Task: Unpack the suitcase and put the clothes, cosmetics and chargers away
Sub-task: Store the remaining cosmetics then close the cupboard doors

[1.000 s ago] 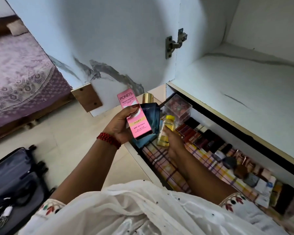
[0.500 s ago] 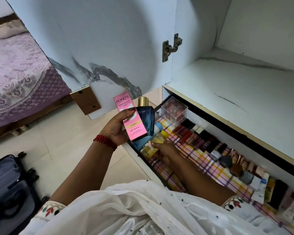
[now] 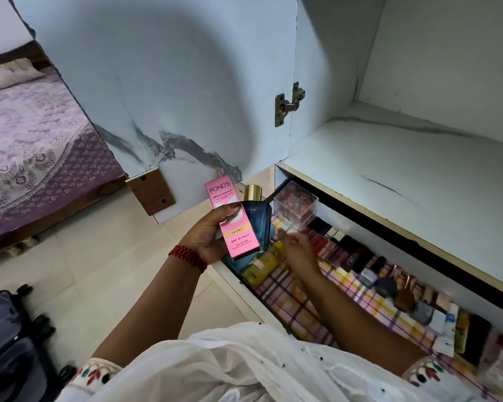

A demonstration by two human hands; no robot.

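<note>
My left hand (image 3: 208, 236) is shut on a pink Pond's box (image 3: 234, 220) and a blue perfume bottle with a gold cap (image 3: 257, 224), held above the left end of the open drawer (image 3: 235, 281). My right hand (image 3: 295, 246) hovers over the drawer, fingers apart and blurred, holding nothing. A yellow bottle (image 3: 262, 266) lies on its side on the checked liner at the drawer's left end, just below that hand. A clear box of small reddish items (image 3: 296, 206) stands at the drawer's back left corner. A row of lipsticks and small cosmetics (image 3: 369, 265) lines the back.
The wardrobe door (image 3: 157, 97) stands open to the left, its hinge (image 3: 288, 104) at the frame. A white shelf (image 3: 404, 175) lies above the drawer. A dark suitcase (image 3: 9, 343) sits on the tiled floor at the lower left. A bed with a purple cover (image 3: 35, 158) is beyond.
My right hand laid the yellow bottle down at the drawer's left end, let go of it and lifted slightly. My left hand keeps the pink box and blue bottle.
</note>
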